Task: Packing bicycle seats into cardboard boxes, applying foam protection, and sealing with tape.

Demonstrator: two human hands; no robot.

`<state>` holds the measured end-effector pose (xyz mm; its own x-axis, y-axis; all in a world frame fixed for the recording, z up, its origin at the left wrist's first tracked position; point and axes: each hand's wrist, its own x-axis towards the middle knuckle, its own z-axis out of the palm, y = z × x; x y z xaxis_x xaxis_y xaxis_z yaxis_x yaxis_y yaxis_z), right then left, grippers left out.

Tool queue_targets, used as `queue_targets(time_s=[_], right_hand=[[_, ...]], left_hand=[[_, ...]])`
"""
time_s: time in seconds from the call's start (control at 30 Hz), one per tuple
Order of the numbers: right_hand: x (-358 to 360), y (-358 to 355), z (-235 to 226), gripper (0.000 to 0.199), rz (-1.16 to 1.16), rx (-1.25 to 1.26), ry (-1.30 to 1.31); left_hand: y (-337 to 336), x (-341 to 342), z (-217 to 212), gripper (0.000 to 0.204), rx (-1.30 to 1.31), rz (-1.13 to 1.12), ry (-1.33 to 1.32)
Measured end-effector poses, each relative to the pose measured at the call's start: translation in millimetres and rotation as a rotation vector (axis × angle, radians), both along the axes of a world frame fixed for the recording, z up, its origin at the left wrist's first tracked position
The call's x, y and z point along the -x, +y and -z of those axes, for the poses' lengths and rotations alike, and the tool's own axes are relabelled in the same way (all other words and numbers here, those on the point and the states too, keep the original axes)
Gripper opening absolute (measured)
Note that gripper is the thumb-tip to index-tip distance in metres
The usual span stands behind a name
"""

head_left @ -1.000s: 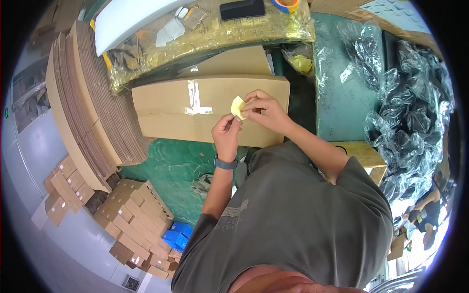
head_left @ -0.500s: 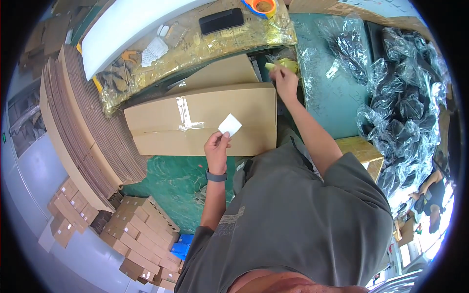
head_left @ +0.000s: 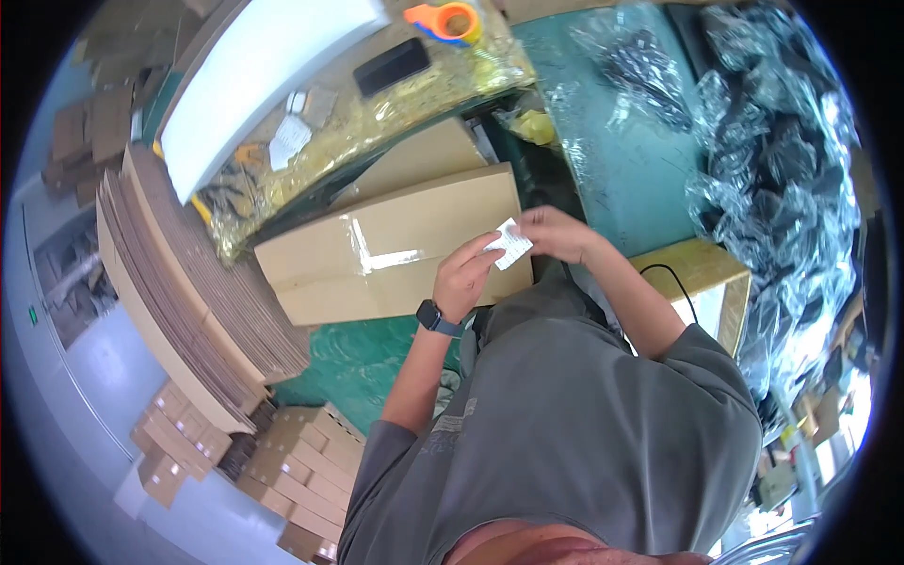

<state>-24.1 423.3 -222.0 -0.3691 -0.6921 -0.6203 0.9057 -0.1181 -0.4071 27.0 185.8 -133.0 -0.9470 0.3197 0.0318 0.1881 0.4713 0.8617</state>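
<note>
My left hand (head_left: 461,275) pinches a small white label (head_left: 510,247) with print on it, between thumb and fingers. At the label's upper right edge is my right hand (head_left: 558,235), its fingers curled in and slightly blurred; they appear to grip that edge. Beneath both hands lies a long brown carton (head_left: 452,202), with shiny clear tape (head_left: 361,250) across its near side. A crumpled yellow wad (head_left: 535,127) sits beyond the carton's right end, under the bench edge.
On the taped workbench (head_left: 353,118) are a black phone (head_left: 391,68), an orange tape dispenser (head_left: 443,21) and white foam (head_left: 273,75). Flattened cardboard (head_left: 193,268) is stacked at left. Plastic-wrapped black items (head_left: 782,160) crowd the right. A wooden box (head_left: 702,268) stands near my right arm.
My right hand has come back from the yellow wad to the label. My left hand has moved right and turned the label, so its printed face shows. The view has shifted.
</note>
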Motion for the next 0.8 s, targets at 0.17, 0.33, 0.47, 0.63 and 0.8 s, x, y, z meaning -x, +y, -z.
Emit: queue_targets(time_s=[0.17, 0.33, 0.47, 0.63, 0.8], right_hand=[[-21, 16, 76, 0.016, 0.566, -0.267, 0.133], [-11, -6, 175, 0.028, 0.467, -0.476, 0.265], [-21, 9, 239, 0.048, -0.095, -1.171, 0.589], [-14, -71, 170, 0.084, 0.503, -0.927, 0.571], [-40, -89, 91, 0.071, 0.295, -0.986, 0.362]], left_hand=[[8, 15, 19, 0.049, 0.366, 0.188, 0.050], [-10, -27, 30, 0.067, 0.285, -0.061, -0.286], [-34, -75, 52, 0.068, 0.436, 0.075, -0.287], [-148, -113, 75, 0.075, 0.611, -0.294, -0.248], [-418, -95, 143, 0.096, 0.963, -1.091, -0.072]])
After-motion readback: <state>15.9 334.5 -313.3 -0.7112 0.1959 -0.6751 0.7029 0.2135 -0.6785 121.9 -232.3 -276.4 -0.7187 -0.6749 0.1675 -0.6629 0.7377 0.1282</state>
